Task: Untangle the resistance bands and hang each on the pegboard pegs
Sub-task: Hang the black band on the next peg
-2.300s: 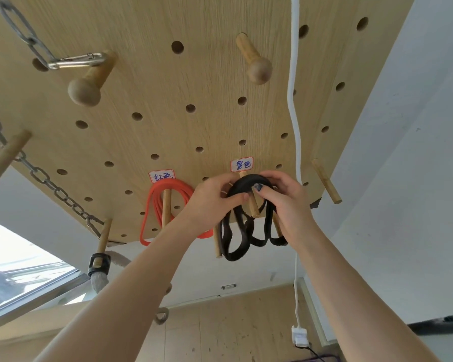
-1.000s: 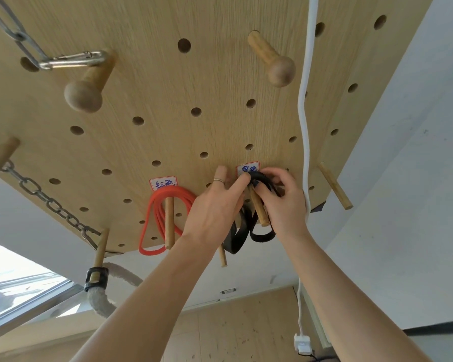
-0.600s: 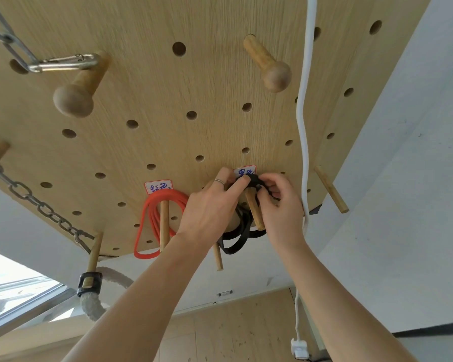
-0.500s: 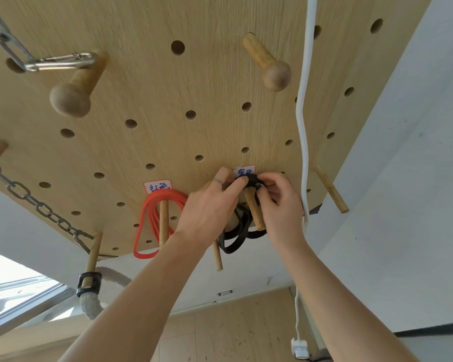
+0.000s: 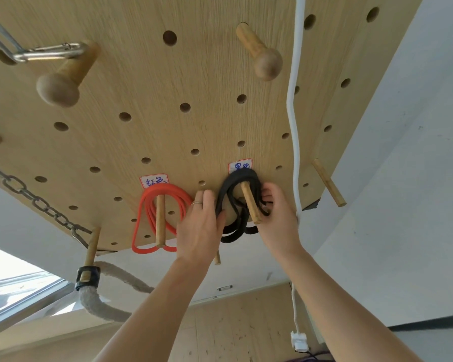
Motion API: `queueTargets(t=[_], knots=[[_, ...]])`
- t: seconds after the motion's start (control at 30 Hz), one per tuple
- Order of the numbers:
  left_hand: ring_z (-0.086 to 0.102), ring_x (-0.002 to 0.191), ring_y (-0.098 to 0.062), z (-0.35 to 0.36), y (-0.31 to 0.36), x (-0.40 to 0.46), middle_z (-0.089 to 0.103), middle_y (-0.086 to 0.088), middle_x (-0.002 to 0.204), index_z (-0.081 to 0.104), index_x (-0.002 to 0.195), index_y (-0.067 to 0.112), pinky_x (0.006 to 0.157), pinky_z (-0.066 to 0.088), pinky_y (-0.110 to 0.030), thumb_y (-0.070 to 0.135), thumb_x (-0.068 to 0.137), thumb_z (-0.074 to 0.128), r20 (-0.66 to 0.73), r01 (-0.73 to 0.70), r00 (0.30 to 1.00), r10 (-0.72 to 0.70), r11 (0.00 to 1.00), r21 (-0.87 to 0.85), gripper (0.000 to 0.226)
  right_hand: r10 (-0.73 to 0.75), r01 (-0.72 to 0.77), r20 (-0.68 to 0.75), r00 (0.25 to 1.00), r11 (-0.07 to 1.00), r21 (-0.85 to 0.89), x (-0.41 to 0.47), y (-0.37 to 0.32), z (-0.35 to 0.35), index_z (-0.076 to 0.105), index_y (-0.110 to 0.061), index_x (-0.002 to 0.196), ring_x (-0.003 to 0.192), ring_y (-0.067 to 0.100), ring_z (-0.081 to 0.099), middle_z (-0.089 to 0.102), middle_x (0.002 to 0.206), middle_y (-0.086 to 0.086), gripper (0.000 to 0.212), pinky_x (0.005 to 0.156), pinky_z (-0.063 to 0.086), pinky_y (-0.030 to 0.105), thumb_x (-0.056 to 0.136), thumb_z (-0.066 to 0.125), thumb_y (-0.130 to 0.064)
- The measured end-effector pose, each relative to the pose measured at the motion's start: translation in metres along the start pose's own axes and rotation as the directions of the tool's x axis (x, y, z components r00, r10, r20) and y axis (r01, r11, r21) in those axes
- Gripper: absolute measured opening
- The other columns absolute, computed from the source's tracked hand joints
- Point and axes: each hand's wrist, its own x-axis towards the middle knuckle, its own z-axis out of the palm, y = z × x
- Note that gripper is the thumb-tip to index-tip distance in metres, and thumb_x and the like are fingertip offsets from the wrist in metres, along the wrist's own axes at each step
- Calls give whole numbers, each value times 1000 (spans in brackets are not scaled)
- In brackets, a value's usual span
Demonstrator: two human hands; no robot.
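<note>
Left hand [image 5: 198, 226]: seen lower than half a second ago, drawn back from the top of the loop; fingers are laid fairly straight against the left strands of the black band [image 5: 237, 205], nothing being gripped.
Right hand [image 5: 277, 218]: fingers are curled round the band's right strands beside the peg [image 5: 249, 202].
Black band: now looped over the peg under its label [image 5: 240, 165], coils seated at the board, lower loops hanging free.
Red band [image 5: 158, 220]: already hung on its own peg [image 5: 160, 220], untouched.
Pegboard [image 5: 141, 100]: both labelled pegs are now occupied.
Meaning: hanging is judged almost finished; only tidying and release appear left.
</note>
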Motion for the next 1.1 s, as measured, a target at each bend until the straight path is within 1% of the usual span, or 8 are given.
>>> queueTargets(t=[0.1,0.33,0.53,0.63,0.77,0.87,1.0,1.1], knots=[[51,69,-19,13,-1,-9,54,1,99,40,102,16,48,41,-29,32,101,59,92,79,993,-80,997,23,25,21,-24,-43,999,998,-62,-2,5,8,57,-28,117,96,8,65,66,105,-12,36,78,58,39,88,66,-48],[57,67,-25,27,-1,-10,59,-3,88,43,106,14,56,51,-38,24,104,53,148,141,980,-134,989,-39,14,20,-38,-74,997,968,-247,1,19,21,53,-26,106,91,20,60,58,102,-5,31,68,59,45,89,60,-50],[59,64,-26,34,-8,-16,59,-6,86,45,105,11,55,53,-40,12,100,57,160,175,975,-156,978,-114,14,-20,-13,-110,994,957,-288,0,25,24,55,-20,109,91,21,59,56,102,-4,27,68,58,43,91,69,-34],[55,63,-27,35,-17,-17,61,-8,86,48,110,8,53,45,-36,10,99,57,173,201,968,-182,975,-98,14,-39,-4,-132,990,949,-314,0,27,25,57,-16,111,88,21,58,53,99,-4,27,70,58,45,90,72,-25],[56,61,-26,40,-18,-14,62,-9,82,48,106,9,51,43,-34,8,99,56,170,200,969,-178,972,-126,10,9,-50,-122,992,940,-336,-1,30,32,52,-19,117,94,26,60,54,107,0,43,71,60,46,83,78,-24],[52,58,-26,42,-17,-14,58,-9,79,47,99,8,49,37,-32,3,97,57,130,198,975,-178,966,-163,12,3,-60,-151,988,925,-375,-1,30,32,53,-15,119,97,25,60,57,108,3,39,73,59,42,88,75,-26],[54,58,-27,44,-19,-16,61,-11,83,50,108,6,50,45,-35,3,99,53,141,171,979,-150,974,-147,10,-56,-42,-187,981,874,-484,2,29,27,57,-9,114,98,26,58,60,105,8,40,81,52,39,85,77,-27],[64,67,-30,46,-17,-15,62,-10,86,46,119,8,57,56,-43,6,97,54,230,175,962,-149,980,-97,23,23,-104,-173,985,874,-474,4,28,29,54,-6,117,103,29,56,58,110,11,50,81,52,41,82,79,-33]])
